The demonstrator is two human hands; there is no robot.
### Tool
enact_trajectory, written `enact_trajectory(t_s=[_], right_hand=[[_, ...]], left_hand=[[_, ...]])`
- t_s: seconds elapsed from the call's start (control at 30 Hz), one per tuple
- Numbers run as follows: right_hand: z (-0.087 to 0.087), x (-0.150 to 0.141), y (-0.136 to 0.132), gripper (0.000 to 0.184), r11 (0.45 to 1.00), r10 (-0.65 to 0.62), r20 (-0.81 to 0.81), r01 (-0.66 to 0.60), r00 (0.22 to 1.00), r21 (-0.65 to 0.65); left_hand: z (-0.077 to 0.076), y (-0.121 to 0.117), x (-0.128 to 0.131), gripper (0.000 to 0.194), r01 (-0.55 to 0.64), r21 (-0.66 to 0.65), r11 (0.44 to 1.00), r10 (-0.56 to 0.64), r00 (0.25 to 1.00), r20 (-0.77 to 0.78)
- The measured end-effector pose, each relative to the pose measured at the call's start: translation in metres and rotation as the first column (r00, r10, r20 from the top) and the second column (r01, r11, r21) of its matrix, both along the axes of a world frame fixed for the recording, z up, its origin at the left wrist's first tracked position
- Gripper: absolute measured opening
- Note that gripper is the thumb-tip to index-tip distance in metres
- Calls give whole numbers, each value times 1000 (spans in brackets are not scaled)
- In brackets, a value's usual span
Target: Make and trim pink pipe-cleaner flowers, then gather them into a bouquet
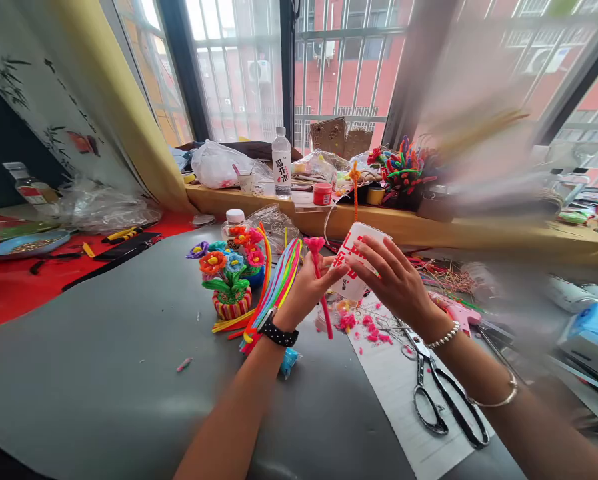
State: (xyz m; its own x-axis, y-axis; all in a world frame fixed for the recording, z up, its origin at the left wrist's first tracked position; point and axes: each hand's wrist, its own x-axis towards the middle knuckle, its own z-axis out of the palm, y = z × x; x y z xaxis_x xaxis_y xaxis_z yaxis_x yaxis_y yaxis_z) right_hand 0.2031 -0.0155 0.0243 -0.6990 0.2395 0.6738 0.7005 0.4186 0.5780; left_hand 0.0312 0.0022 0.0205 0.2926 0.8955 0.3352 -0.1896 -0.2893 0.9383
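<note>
My left hand (306,290) is raised over the grey table (103,373), its fingers closed round a pink pipe-cleaner stem (320,280) that has a small curled pink flower at its top. My right hand (391,280) is beside it, fingers curved over a white paper cup (353,257) with red lettering, which lies tilted between the two hands. Pink fluff scraps (371,331) lie on a white sheet (403,393) under the hands.
A pot of pipe-cleaner flowers (229,277) and a bundle of coloured pipe cleaners (273,290) lie left of the hands. Scissors (441,397) rest on the white sheet. A pink glue gun (456,312) sits at right. The wooden sill (429,227) holds a water bottle (281,163), bags and clutter.
</note>
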Motion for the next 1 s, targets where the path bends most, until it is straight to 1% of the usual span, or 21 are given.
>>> enact_trajectory(t_s=[0.07, 0.13, 0.2, 0.23, 0.27, 0.3, 0.33, 0.37, 0.4, 0.43, 0.47, 0.57, 0.6, 0.67, 0.8, 0.9, 0.93, 1.0], right_hand=[[-3, -4, 2, 37, 1000, -3, -48, 3, 999, 0], [-5, -7, 1, 42, 999, 0, -86, -3, 996, -43], [-8, -9, -1, 49, 996, -3, -195, -15, 981, -91], [-9, -9, -2, 51, 993, -32, -295, -3, 955, -115], [-12, -10, -4, 51, 986, -93, -403, 27, 910, -166], [-15, -10, -6, 49, 959, -192, -485, 59, 853, -277], [-19, -12, -7, 44, 897, -315, -511, 76, 800, -435], [-24, -13, -8, 38, 794, -436, -474, 79, 765, -603], [-30, -15, -9, 32, 629, -527, -366, 63, 767, -775], [-36, -18, -9, 26, 515, -548, -284, 50, 787, -856], [-43, -22, -9, 24, 453, -550, -239, 45, 800, -890], [-60, -33, -8, 25, 363, -545, -191, 24, 816, -932], [-64, -36, -7, 23, 339, -544, -186, 11, 818, -941], [-67, -37, -6, 12, 296, -543, -190, -26, 818, -955], [-63, -23, -3, 13, 219, -568, -252, -151, 784, -964], [-57, -8, -3, 9, 161, -606, -333, -299, 723, -941], [-55, -4, -4, 11, 151, -618, -365, -350, 697, -924], [-53, 5, -4, 16, 150, -634, -429, -441, 644, -885]], left_hand=[[1, 1, -2, 31, 60, -22, 998, -61, 998, -11], [2, 2, -4, 29, 119, -48, 992, -119, 993, 0], [3, 5, -8, 29, 143, -86, 986, -141, 989, 34], [3, 6, -11, 29, 143, -107, 984, -137, 989, 61], [4, 8, -13, 29, 130, -123, 984, -120, 989, 91], [4, 10, -16, 29, 105, -136, 985, -88, 988, 124], [4, 11, -19, 30, 66, -144, 987, -43, 987, 153], [3, 13, -21, 30, 19, -149, 989, 8, 984, 180], [3, 15, -24, 31, -13, -155, 988, 43, 979, 197], [2, 16, -25, 32, -33, -161, 986, 66, 976, 206], [2, 17, -26, 31, -39, -170, 985, 75, 976, 206], [-1, 18, -26, 32, -41, -203, 978, 79, 980, 183], [-2, 18, -26, 33, -39, -209, 977, 78, 981, 178], [-4, 18, -24, 33, -3, -209, 978, 39, 985, 169], [-10, 20, -22, 34, 100, -195, 976, -80, 991, 109], [-14, 22, -21, 35, 123, -160, 980, -121, 992, 21], [-14, 22, -21, 36, 125, -146, 981, -129, 992, -17], [-14, 23, -21, 38, 136, -133, 982, -148, 985, -89]])
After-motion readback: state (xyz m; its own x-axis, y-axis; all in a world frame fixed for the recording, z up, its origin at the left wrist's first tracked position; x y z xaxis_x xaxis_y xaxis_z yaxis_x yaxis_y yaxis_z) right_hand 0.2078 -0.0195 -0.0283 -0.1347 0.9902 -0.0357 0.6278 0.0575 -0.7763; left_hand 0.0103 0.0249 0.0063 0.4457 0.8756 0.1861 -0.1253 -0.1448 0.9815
